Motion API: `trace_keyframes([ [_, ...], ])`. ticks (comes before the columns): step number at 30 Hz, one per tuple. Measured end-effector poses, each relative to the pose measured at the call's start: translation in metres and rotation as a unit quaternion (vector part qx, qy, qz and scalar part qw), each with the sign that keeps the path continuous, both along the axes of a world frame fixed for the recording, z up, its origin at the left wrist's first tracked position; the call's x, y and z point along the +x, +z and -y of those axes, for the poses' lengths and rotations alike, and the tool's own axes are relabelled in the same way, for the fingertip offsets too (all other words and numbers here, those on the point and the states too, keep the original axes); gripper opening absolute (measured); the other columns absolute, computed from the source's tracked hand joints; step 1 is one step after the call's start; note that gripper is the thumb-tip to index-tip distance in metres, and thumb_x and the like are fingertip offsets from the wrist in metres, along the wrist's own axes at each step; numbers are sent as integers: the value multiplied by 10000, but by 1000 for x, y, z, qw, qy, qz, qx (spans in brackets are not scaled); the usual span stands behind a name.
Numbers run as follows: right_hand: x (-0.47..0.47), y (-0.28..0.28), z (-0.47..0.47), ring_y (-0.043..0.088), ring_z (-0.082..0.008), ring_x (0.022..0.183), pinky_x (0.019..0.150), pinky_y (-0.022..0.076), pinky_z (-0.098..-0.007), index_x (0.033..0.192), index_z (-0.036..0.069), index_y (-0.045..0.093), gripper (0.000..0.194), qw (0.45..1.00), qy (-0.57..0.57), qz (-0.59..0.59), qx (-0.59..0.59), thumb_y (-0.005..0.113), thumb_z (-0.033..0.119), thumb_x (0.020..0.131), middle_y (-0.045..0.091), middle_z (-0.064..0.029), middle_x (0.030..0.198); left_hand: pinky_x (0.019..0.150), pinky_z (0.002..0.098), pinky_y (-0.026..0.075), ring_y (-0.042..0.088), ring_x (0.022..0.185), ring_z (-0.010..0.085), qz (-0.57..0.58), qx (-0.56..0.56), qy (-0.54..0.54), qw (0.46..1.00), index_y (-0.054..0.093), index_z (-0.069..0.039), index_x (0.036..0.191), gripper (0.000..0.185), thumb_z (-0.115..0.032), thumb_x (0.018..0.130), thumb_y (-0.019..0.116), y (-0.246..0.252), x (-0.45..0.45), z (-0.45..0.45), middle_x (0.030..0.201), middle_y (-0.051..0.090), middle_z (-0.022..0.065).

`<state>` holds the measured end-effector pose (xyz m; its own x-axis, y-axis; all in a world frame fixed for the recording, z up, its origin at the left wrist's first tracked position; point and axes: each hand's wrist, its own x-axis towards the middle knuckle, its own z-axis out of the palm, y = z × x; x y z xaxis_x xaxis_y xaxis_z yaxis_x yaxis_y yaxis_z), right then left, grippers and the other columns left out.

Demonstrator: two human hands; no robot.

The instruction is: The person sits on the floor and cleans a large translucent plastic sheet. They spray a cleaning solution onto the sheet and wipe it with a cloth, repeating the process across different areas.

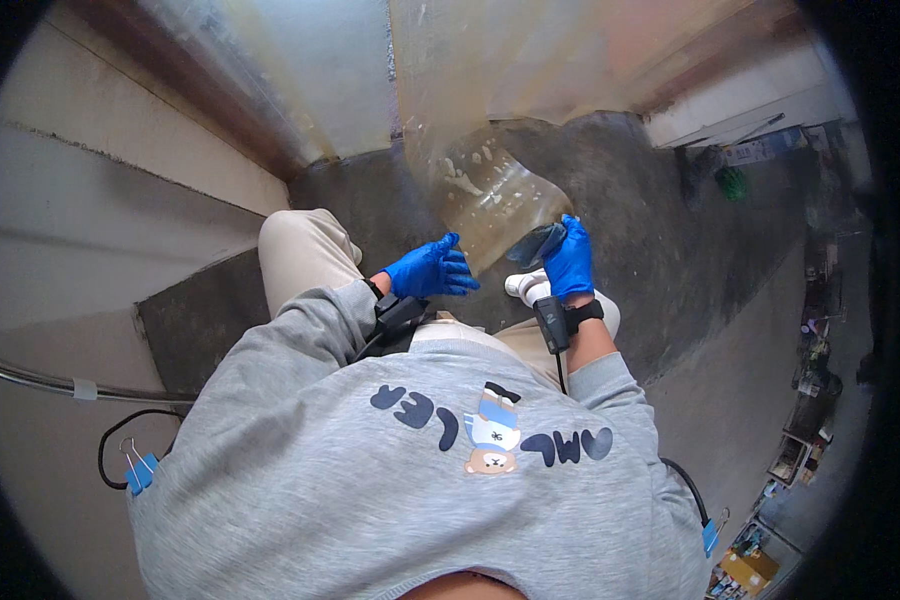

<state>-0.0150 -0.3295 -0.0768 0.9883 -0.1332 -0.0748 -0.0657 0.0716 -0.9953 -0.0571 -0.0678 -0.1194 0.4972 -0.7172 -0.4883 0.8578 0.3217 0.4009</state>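
Note:
A translucent, yellowish plastic strip (487, 199), like that of a strip curtain, hangs down before me and its lower end bends toward me. Whitish patches mark its surface. My right hand (570, 259), in a blue disposable glove, grips a folded grey-blue cloth (534, 245) at the strip's lower right edge. Whether its fingers also pinch the strip is hard to tell. My left hand (433, 270), gloved the same way, is beside the strip's lower left corner with fingers extended and nothing in its grasp. Contact between those fingertips and the strip cannot be made out.
More translucent sheeting (525, 60) hangs above and behind the strip. A pale wall (120, 187) rises at left over dark concrete floor (630, 202). A metal rail (82, 388) curves in at left. Boxes and clutter (750, 570) line the far right; something green (731, 183) lies there.

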Motion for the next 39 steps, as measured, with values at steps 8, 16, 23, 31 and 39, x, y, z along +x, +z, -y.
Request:
trace_keyframes([
  [8,-9,2,4,570,-110,712,688,473,-243,889,107,568,200,963,79,-96,241,413,221,942,587,3,757,928,421,439,539,1089,319,-80,-22,107,991,413,-82,1300,612,-477,858,564,-8,-4,21,1211,543,127],
  [16,-19,-25,18,570,-157,821,749,477,-273,1050,-3,528,211,960,135,41,-243,557,77,857,596,-81,937,940,393,441,564,1058,253,-108,-3,277,955,556,-77,1159,393,-338,869,602,1,15,2,1139,596,113],
  [23,-25,-23,25,551,-139,851,766,464,-266,1084,29,547,248,985,117,-14,-124,556,130,857,583,-40,925,918,377,450,576,1024,248,-73,-57,256,962,570,-75,1144,383,-341,870,594,43,8,-1,1122,604,119],
  [31,-10,15,7,510,-87,709,647,435,-231,1141,79,568,282,992,89,-46,-76,519,184,883,582,4,851,950,395,429,555,1078,227,29,-33,253,966,576,-79,1146,293,-230,897,544,28,9,-9,1148,604,85],
  [39,-3,16,7,508,-92,664,607,444,-250,1232,61,519,358,977,75,43,-196,506,194,900,604,-8,860,949,382,432,556,1073,236,13,-137,313,940,569,-68,1141,296,-232,898,530,36,22,-15,1131,605,94],
])
